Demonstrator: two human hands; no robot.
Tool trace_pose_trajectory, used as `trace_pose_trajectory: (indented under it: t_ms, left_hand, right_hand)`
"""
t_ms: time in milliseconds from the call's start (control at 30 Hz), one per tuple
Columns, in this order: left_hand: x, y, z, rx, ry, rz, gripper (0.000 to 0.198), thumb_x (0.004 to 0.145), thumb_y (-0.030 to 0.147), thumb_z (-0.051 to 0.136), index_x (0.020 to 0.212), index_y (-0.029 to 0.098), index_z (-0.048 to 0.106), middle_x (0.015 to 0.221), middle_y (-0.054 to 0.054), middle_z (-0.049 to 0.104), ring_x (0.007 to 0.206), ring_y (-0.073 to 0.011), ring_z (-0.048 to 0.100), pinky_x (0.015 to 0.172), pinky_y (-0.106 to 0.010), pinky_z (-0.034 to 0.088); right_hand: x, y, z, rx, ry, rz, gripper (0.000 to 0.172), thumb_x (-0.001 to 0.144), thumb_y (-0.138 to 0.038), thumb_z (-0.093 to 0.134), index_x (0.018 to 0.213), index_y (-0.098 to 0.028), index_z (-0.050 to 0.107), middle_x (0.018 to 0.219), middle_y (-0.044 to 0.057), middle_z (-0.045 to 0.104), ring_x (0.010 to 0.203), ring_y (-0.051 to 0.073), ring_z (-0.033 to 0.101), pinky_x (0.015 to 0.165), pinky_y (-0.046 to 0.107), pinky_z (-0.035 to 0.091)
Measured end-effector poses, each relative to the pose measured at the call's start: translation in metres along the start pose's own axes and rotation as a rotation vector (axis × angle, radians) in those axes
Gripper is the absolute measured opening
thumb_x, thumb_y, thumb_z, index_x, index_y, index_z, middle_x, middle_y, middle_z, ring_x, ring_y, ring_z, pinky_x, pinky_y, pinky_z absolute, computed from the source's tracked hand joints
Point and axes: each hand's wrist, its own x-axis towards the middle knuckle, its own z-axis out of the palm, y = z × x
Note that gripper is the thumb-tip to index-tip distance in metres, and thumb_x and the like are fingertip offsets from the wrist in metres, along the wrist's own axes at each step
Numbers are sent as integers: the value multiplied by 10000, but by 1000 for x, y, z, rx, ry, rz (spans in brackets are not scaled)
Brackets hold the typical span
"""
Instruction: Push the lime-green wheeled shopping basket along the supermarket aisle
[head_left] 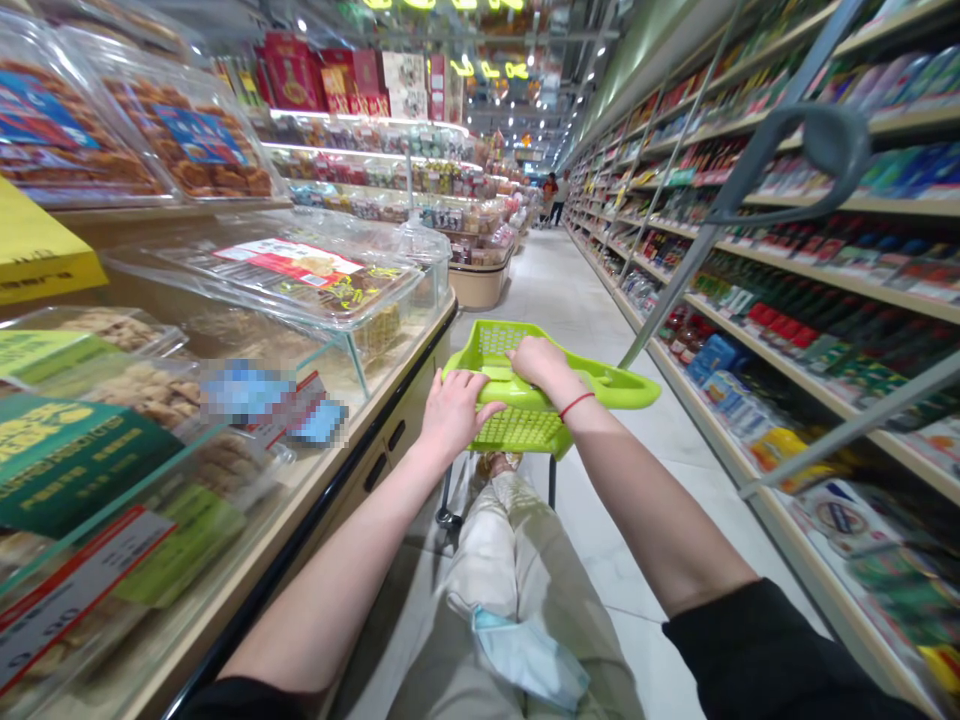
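With left hand (456,405) loosely wrapped over the left end of a lime-green plastic handle (499,387), fingers draped forward and thumb along the near side, and with right hand (538,362) clenched round the same handle nearer the middle, red wristband (576,403) on that wrist. Holding thus to a small shopping cart (517,430), straight ahead of the body in the aisle, front turned away down the passage, long axis of the handle crosswise, left to right, flaring into a rounded end at the right. Below the pierced basket, thin dark legs and, at lower left, a caster (448,520). Underfoot, pale smooth floor tiles (690,490) with fine joints. Close on the left, a wood-toned display counter (412,405) with clear plastic packs (322,290) of baked snacks and a red-topped price card (82,600). To the right, beyond a slanted gray rail (667,297) with a looped grip, long shelving (847,285) full of bottles and packets. Over light trousers (547,560), a pale blue face mask (529,660). Far down the aisle, under bright ceiling lights, small blurred people (559,195)
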Motion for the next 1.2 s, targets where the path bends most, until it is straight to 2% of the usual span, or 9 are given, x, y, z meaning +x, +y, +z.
trace_pose_trajectory:
  t_ms: [167, 300, 433, 600, 767, 867, 933, 1033, 1200]
  left_hand:
    - [0, 3, -2, 14, -13, -16, 310, 916, 441, 590, 1120, 208, 607, 1074, -99, 660, 1116, -284, 579, 1103, -519, 348]
    - [0, 5, -5, 12, -27, -27, 306, 913, 439, 597, 1115, 209, 606, 1070, -100, 658, 1110, -282, 577, 1096, -513, 353]
    - [0, 3, -5, 8, -35, -20, 330, 921, 455, 579, 1132, 202, 598, 1083, -97, 654, 1108, -282, 573, 1088, -494, 363]
    - [2, 0, -4, -13, -44, -8, 314, 915, 445, 596, 1126, 212, 595, 1077, -83, 654, 1101, -275, 574, 1084, -491, 364]
    - [2, -1, -6, -17, -48, -9, 313, 910, 446, 604, 1124, 219, 593, 1078, -84, 657, 1098, -275, 574, 1078, -495, 366]
    - [1, -2, -7, 4, -47, -4, 324, 915, 461, 590, 1123, 213, 593, 1077, -84, 662, 1094, -275, 577, 1075, -485, 374]
    - [1, -2, -6, 12, -39, -4, 333, 916, 470, 583, 1125, 210, 592, 1071, -86, 664, 1092, -277, 577, 1069, -483, 381]
    - [0, -1, -6, 15, -26, -10, 325, 917, 464, 583, 1128, 217, 592, 1067, -86, 664, 1087, -278, 579, 1064, -486, 385]
    - [-1, 1, -7, 19, -25, -13, 308, 920, 455, 580, 1129, 228, 593, 1074, -82, 660, 1095, -278, 580, 1058, -477, 392]
  right_hand:
    - [-41, 6, 11, 28, 155, -113, 400, 989, -386, 422, 1065, -150, 737, 1135, 163, 717, 1087, 280, 662, 936, 364, 493]
    - [-75, 20, 36, 74, 387, -272, 367, 996, -268, 408, 1208, -142, 681, 1344, 145, 620, 1293, 261, 533, 1112, 387, 388]
    - [-94, 34, 57, 160, 498, -323, 391, 999, -240, 404, 1307, -127, 616, 1411, 136, 571, 1389, 246, 438, 1170, 411, 341]
    - [-85, 35, 38, 145, 374, -230, 383, 1007, -235, 396, 1273, -102, 639, 1405, 155, 577, 1344, 239, 494, 1146, 355, 360]
    - [-37, 35, 2, 71, 108, -46, 359, 991, -250, 412, 1068, -99, 729, 1139, 201, 716, 1126, 273, 658, 965, 319, 464]
    - [-15, 38, -5, 35, 38, 48, 367, 975, -304, 449, 1083, -83, 721, 1129, 234, 712, 1109, 290, 665, 921, 326, 469]
    - [-13, 39, -6, 41, 30, 73, 392, 978, -344, 438, 1088, -96, 722, 1141, 227, 710, 1108, 287, 664, 912, 332, 470]
    - [-31, 41, -2, 72, 72, 35, 429, 1001, -376, 383, 1026, -149, 746, 1091, 175, 734, 1082, 265, 673, 920, 333, 473]
    - [-78, 58, 28, 144, 365, -179, 363, 1002, -289, 414, 1177, -162, 705, 1345, 122, 631, 1282, 229, 555, 1092, 338, 410]
